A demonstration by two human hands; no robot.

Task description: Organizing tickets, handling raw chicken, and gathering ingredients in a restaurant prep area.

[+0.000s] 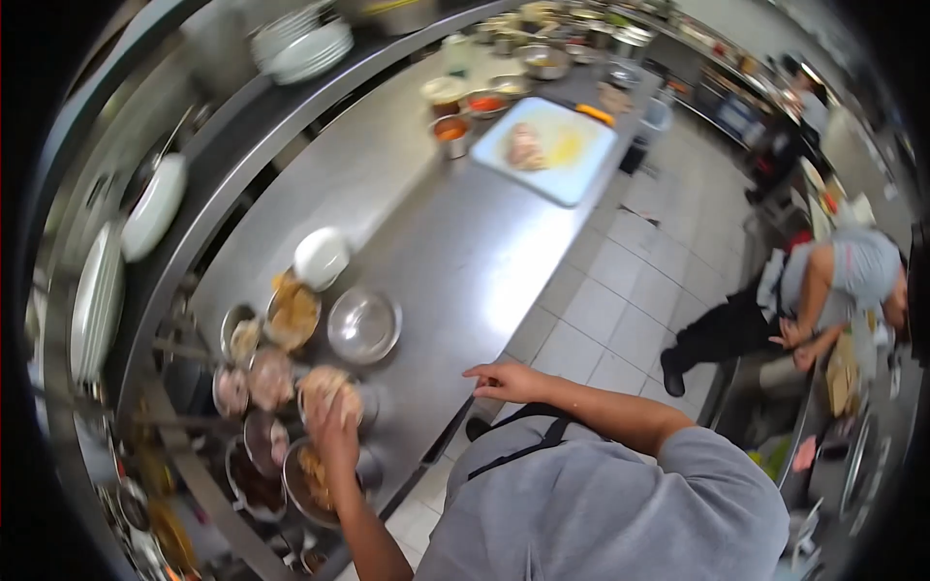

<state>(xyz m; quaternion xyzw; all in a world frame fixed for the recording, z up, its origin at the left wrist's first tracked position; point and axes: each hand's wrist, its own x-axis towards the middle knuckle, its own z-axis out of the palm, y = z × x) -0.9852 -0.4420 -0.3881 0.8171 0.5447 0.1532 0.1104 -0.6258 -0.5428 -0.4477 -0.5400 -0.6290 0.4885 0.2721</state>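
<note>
My left hand reaches over a bowl heaped with pale food, its fingers on or just above the heap. Blur hides whether they grip any of it. My right hand hangs past the steel counter's front edge with nothing in it, index finger stretched out and the others bent. Just beyond the left hand sits a steel bowl, apparently empty. Around that hand are a bowl of golden-brown food, a bowl of pinkish food and, under my forearm, a steel bowl with orange-brown pieces.
A white bowl stands on the steel counter. Farther along lies a cutting board with raw meat, beside containers of sauce. A shelf holding plates runs along the left. A co-worker bends at the right.
</note>
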